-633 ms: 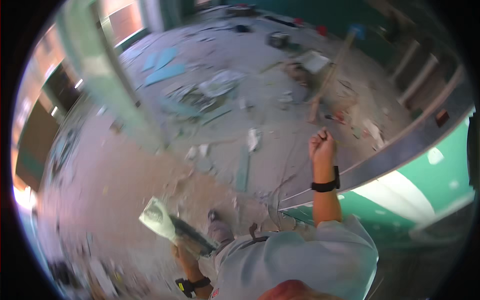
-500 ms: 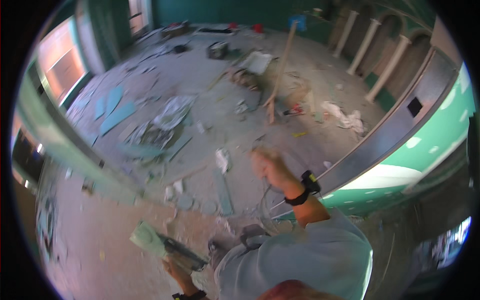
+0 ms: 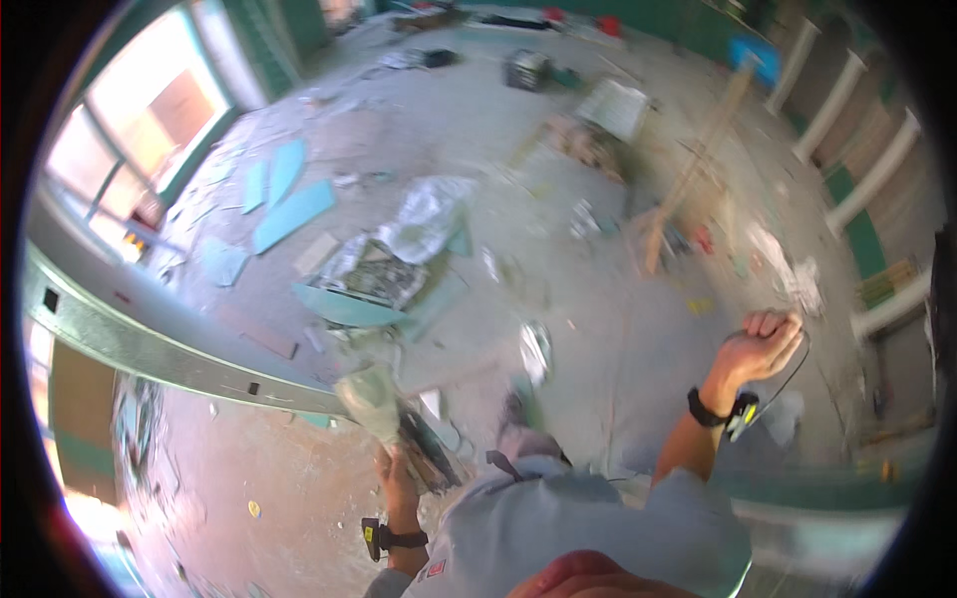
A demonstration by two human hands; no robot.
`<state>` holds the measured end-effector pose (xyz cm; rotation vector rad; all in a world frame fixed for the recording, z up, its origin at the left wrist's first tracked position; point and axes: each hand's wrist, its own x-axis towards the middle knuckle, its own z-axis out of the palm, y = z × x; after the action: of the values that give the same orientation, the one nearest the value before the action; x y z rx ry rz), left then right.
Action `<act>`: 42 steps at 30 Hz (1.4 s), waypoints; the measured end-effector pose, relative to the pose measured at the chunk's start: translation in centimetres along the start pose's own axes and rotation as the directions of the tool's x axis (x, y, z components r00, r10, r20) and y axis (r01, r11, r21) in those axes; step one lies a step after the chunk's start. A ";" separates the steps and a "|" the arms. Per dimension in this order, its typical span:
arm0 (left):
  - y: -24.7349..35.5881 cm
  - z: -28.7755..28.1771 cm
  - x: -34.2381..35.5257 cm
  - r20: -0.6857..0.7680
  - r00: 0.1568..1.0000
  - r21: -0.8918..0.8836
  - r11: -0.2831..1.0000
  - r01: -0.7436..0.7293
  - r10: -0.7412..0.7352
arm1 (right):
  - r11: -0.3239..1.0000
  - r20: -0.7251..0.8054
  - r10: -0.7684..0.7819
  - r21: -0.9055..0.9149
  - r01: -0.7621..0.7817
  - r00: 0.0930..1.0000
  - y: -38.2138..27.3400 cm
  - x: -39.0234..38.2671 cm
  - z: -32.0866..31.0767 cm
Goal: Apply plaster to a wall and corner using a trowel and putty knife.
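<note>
My left hand point(image 3: 397, 476) is closed on the near side of a long, dark, flat-sided tool point(image 3: 427, 448), its exact kind unclear. At the tool's far end is a pale green lump point(image 3: 369, 399), which looks like filler. My right hand point(image 3: 763, 347) is raised out to the right, fingers curled in, with nothing visible in them. A thin dark cord loops from near its fingertips toward the strapped wrist device point(image 3: 740, 415). A similar strapped device point(image 3: 375, 538) is on my left wrist.
A metal wall track point(image 3: 179, 344) crosses at left. Pale blue board offcuts point(image 3: 292, 216), crumpled plastic sheeting point(image 3: 424, 219) and a white wrapper point(image 3: 535, 351) litter the floor. A wooden post point(image 3: 698, 164) leans at right, with white columns point(image 3: 832, 105) beyond. A dark crate point(image 3: 526, 69) stands farther back.
The view has swung and moved forward past the metal track. My right hand has swung outward to the right, its fingers now curled. The left hand still grips the tool.
</note>
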<state>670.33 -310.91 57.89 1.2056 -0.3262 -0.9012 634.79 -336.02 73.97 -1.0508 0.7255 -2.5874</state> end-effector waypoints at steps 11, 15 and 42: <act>1.8 11.3 21.2 -0.033 0.999 0.085 0.996 0.014 -0.011 | 0.776 -0.054 0.604 -0.189 -0.602 0.795 29.8 3.8 11.8; 3.0 17.1 32.2 0.063 0.996 0.003 0.998 0.068 -0.068 | 0.235 0.471 0.879 -0.569 -0.788 -0.077 34.5 2.1 21.5; 13.8 45.4 97.6 0.092 0.995 0.065 0.997 -0.027 0.021 | 0.609 0.247 0.792 -0.374 -0.699 0.558 87.7 11.0 61.3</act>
<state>707.37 -412.76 64.19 1.2211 -0.4467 -0.9327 674.43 -435.98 70.96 -0.9704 1.0919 -1.5078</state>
